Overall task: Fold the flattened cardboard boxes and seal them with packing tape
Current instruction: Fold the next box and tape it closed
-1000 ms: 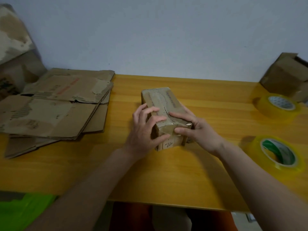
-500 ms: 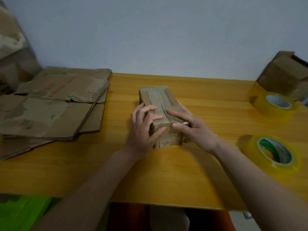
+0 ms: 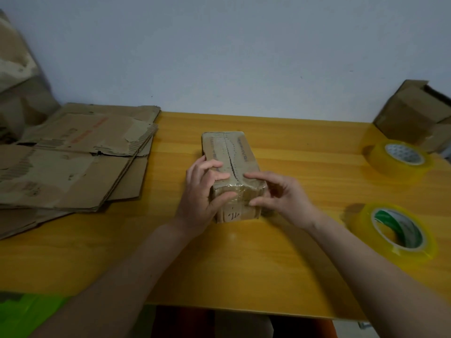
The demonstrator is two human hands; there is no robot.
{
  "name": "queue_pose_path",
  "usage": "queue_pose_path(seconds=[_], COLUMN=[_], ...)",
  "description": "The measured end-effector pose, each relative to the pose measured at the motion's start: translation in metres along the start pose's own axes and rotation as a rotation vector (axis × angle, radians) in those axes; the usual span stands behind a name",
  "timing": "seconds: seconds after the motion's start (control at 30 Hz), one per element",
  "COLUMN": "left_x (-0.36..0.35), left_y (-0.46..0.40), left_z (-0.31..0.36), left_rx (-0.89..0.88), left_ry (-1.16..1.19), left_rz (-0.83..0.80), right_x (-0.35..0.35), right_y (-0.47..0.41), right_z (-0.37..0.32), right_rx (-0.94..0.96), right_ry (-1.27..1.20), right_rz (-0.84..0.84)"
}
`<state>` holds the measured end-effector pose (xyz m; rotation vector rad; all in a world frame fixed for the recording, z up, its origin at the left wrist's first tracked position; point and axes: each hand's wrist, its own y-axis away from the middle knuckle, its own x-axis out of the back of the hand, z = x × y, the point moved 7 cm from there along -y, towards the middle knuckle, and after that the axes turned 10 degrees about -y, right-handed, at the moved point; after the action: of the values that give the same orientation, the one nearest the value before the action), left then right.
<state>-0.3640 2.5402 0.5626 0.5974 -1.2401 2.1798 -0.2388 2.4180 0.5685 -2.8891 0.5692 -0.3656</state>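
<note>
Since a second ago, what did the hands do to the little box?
The right hand slid back off the small box; only its forefinger and thumb tips touch the near end now. The left hand still holds the box's left side. The box, both tape rolls and flat cardboard stayed put.

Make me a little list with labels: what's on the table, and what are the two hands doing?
box: small cardboard box in the middle of the yellow table, shiny tape over its near end
left hand: left hand grips the box's left side
right hand: right hand, fingertips touching the box
tape: two tape rolls at right
flat cardboard: flattened boxes stacked at left
</note>
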Motion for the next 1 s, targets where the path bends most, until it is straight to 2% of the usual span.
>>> queue_pose_path(seconds=[0.1, 0.17, 0.27, 0.33, 0.4, 0.47, 0.5, 0.57, 0.67, 0.73, 0.8, 0.9, 0.93, 1.0], left_x=[0.004, 0.006, 0.006, 0.004, 0.004, 0.011, 0.018, 0.028, 0.013, 0.003, -0.003, 0.002, 0.006, 0.013], left_y=[-0.001, -0.002, -0.004, -0.004, -0.004, -0.003, -0.004, -0.01, -0.021, -0.023, -0.023, -0.015, -0.012, -0.011], left_z=[-0.002, -0.003, 0.002, 0.001, -0.001, 0.002, 0.009, 0.034, 0.051, 0.047, 0.045, 0.051, 0.05, 0.048], left_rx=[-0.02, 0.026, 0.1, 0.103, 0.117, 0.189, 0.227, 0.264, 0.383, 0.464, 0.422, 0.254, 0.203, 0.144], left_ry=[-0.007, 0.045, 0.123, 0.079, 0.041, -0.016, -0.063, -0.277, -0.59, -0.68, -0.707, -0.69, -0.689, -0.687], left_rz=[-0.037, -0.076, -0.046, -0.049, -0.138, -0.199, -0.178, -0.141, -0.346, -0.46, -0.499, -0.474, -0.454, -0.447], right_x=[-0.004, -0.004, -0.004, -0.008, -0.01, -0.01, -0.01, -0.009, -0.002, 0.001, -0.009, -0.034, -0.039, -0.04], right_y=[0.0, 0.002, 0.0, 0.002, 0.005, 0.01, 0.011, 0.01, 0.006, -0.002, -0.019, -0.049, -0.058, -0.075], right_z=[0.004, -0.002, -0.006, -0.005, -0.004, -0.008, -0.013, -0.024, -0.035, -0.049, -0.061, -0.056, -0.051, -0.04], right_rx=[-0.012, -0.027, -0.014, -0.011, -0.033, -0.039, -0.026, 0.009, 0.052, 0.08, 0.04, -0.07, -0.102, -0.152], right_ry=[0.083, 0.02, -0.022, 0.037, 0.102, 0.076, 0.01, -0.13, -0.126, -0.001, 0.181, 0.546, 0.715, 0.953], right_rz=[-0.025, -0.054, 0.003, 0.034, 0.002, -0.033, -0.017, 0.111, 0.428, 0.489, 0.307, -0.1, -0.18, -0.219])
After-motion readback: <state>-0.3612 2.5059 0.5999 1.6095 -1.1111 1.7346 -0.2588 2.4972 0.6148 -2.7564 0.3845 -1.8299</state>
